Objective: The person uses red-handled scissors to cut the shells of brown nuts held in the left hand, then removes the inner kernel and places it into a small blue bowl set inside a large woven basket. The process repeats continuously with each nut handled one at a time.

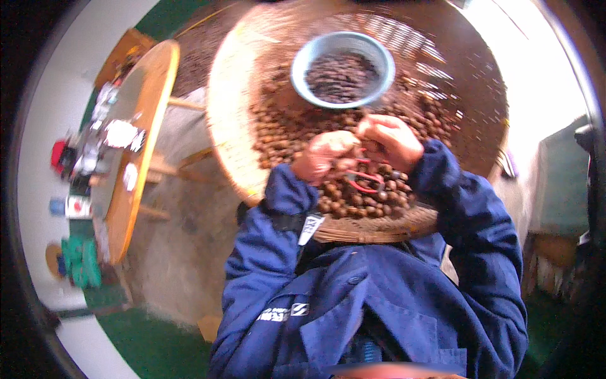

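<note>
My left hand (323,156) and my right hand (392,140) meet above a large round woven tray (235,101). Both are closed, fingertips pressed together, and whatever small thing they pinch is hidden and blurred. Below them lies a spread of round brown nuts (391,199), heaped most thickly toward the near rim. A tool with red looped handles (366,182) rests on these nuts just under my hands; its working end is hidden. Just beyond my fingers, a light blue plastic basin (299,74) stands in the tray, holding small dark kernels or nuts (341,76).
To the left is a wooden table (145,158) with a curved edge, crowded with assorted items. Near its lower end sits a green cloth or bag (81,262). A bare concrete floor (180,252) lies between table and tray. Bright light falls from the right.
</note>
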